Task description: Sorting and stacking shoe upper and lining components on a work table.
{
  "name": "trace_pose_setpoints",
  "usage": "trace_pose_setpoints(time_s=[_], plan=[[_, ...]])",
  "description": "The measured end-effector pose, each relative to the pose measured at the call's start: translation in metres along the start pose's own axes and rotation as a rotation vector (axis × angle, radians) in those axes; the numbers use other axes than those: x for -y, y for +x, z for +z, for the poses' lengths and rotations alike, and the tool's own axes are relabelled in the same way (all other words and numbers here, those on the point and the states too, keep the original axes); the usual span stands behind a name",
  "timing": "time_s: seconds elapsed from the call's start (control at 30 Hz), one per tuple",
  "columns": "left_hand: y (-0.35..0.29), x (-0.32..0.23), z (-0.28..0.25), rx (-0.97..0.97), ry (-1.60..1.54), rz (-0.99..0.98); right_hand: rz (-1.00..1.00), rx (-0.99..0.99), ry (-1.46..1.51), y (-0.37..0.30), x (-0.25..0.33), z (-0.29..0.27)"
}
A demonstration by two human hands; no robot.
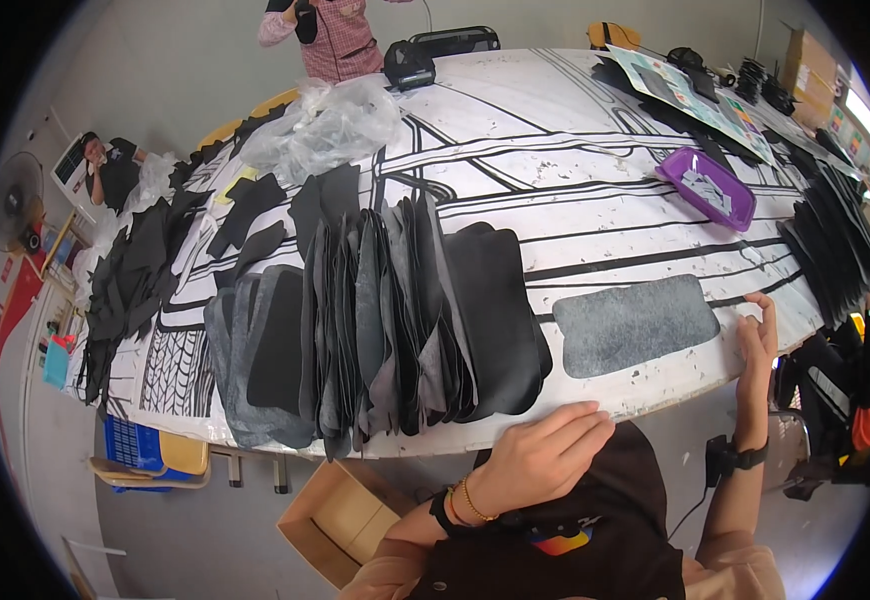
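Note:
A grey piece of fabric-like sheet (pixel 637 326) with rounded corners and a mottled surface lies flat on the table in front of me. My left hand (pixel 550 452) is at the near table edge, just below the sheet's left end. Its fingers are bent and pressed together; whatever is between them, if anything, is hidden. To the right of the sheet, my right hand (pixel 755 335) is raised at the edge with fingers apart and loosely curled, nothing visible in them. Left of the sheet, a row of black and grey cut pieces (pixel 395 320) leans in a thick stack.
The white table (pixel 575 235) bears black line drawings and scraps. A purple basket (pixel 707 190) holds pale strips. Clear plastic bags (pixel 320 130), more dark pieces (pixel 135 270) and another stack (pixel 835 245) lie around. A cardboard box (pixel 340 520) stands below. Other people are across the table.

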State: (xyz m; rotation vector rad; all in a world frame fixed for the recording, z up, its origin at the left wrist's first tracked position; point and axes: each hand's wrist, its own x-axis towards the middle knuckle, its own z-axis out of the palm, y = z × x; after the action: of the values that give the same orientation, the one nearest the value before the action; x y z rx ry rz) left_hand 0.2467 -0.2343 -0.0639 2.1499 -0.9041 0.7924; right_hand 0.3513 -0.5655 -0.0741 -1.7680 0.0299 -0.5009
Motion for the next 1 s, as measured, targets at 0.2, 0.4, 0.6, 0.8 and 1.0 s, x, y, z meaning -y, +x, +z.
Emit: trace_pose_setpoints(time_s=[0.2, 0.4, 0.6, 0.8, 1.0], plan=[[-0.002, -0.003, -0.003, 0.009, 0.016, -0.003, 0.007, 0.015, 0.02, -0.004, 0.006, 0.001], [0.007, 0.0, 0.01, 0.092, 0.087, 0.041, 0.072, -0.101, -0.165, -0.003, 0.009, -0.004], [0.004, -0.004, 0.0, 0.102, 0.005, -0.017, -0.021, 0.039, -0.076, 0.011, -0.009, 0.018], [0.009, -0.007, 0.008, 0.108, -0.012, 0.057, 0.031, 0.052, -0.06, 0.001, 0.014, -0.003], [0.015, -0.016, -0.002, 0.092, 0.037, 0.077, 0.079, 0.061, -0.004, -0.003, 0.021, 0.001]])
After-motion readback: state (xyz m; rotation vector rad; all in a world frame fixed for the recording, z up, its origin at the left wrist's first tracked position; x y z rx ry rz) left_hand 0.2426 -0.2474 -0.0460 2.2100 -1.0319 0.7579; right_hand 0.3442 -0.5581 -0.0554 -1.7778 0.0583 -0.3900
